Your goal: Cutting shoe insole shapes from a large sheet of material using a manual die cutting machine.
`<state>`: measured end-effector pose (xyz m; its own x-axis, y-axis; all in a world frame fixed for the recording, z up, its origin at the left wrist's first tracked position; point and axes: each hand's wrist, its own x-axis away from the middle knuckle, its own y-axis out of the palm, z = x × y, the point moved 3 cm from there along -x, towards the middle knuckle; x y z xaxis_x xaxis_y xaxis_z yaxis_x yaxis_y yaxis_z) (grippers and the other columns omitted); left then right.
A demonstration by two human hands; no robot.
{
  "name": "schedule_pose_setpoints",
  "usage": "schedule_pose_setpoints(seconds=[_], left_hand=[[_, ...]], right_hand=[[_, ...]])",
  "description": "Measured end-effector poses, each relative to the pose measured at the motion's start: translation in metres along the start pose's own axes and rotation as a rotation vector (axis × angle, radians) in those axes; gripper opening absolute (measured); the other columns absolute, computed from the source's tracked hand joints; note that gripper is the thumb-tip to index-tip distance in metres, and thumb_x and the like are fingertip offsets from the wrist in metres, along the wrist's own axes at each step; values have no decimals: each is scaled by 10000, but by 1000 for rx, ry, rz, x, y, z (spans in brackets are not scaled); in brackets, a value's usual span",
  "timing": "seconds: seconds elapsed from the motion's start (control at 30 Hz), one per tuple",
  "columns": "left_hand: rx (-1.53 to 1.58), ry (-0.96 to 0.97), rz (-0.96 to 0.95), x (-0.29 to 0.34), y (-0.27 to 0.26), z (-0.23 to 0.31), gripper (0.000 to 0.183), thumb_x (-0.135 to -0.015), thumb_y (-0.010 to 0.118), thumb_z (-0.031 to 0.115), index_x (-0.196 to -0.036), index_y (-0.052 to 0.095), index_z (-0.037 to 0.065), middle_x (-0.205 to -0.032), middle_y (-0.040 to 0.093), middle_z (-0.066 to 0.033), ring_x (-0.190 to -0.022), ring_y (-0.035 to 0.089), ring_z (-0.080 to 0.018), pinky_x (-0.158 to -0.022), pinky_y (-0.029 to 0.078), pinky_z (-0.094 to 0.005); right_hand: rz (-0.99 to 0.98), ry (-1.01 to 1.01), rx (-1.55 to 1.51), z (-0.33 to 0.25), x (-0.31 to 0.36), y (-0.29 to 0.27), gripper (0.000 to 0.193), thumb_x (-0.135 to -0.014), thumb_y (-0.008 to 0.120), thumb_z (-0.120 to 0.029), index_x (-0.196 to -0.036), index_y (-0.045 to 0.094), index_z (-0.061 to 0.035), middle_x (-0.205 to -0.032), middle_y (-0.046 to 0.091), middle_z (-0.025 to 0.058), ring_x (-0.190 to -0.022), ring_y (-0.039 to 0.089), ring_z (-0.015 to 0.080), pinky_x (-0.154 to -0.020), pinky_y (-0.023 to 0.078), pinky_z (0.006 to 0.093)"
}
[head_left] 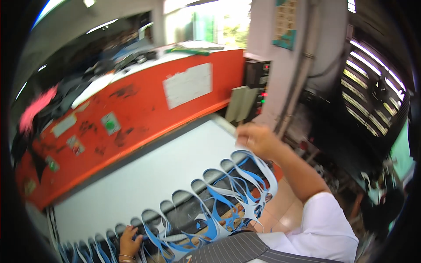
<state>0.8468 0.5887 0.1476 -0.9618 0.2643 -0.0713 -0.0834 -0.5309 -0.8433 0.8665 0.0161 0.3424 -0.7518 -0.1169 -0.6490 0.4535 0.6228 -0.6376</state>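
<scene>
A: Where do we find the long, looped, openwork strip of thin blue-and-white sheet material [213,226]?

B: If we centre the dial on our view, it spreads around six o'clock, trailing off toward seven and curving up toward four, along the near edge of the flat white work surface [144,175].

A: And our left hand [130,244]?

B: At seven o'clock, among the loops, with its fingers partly curled and the thumb apart. We cannot tell whether it grips the strip.

A: Our right hand [256,139]?

B: At three o'clock, just above the strip's far end, blurred, with the fingers bent in close together. We cannot tell if they pinch the material.

A: What stands beyond?

B: A scuffed orange-red panel [144,105] at ten o'clock, bearing a rectangular white paper sheet [188,85] at eleven. At two, we see a dark control box with small lit lamps [262,81].
</scene>
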Motion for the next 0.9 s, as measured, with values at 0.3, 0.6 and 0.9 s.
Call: schedule_pose_setpoints(seconds=[0.3,0.6,0.9], left_hand=[[0,-944,1059,339,112,115,202,-858,615,171,-944,663,-5,-936,665,-166,-842,646,-279,-760,501,-340],[177,-1197,-95,515,539,345,182,-786,572,218,-872,690,109,-830,682,-134,-730,670,-308,-625,539,-404],[297,-1271,40,533,638,376,192,-787,573,212,-911,678,111,-843,673,-122,-739,666,-297,-624,537,-409]], right_hand=[[-91,597,-1292,245,-224,-66,685,-993,310,-480,-1430,232,42,-1482,265,246,-1388,254,356,-1140,243,445],[-705,273,-1407,267,-358,-10,384,-988,464,-236,-1282,491,8,-1163,592,102,-982,606,154,-811,521,219],[-18,144,-1236,103,-257,-5,278,-945,537,-234,-1156,556,-55,-805,576,6,-580,512,99,-513,447,223]])
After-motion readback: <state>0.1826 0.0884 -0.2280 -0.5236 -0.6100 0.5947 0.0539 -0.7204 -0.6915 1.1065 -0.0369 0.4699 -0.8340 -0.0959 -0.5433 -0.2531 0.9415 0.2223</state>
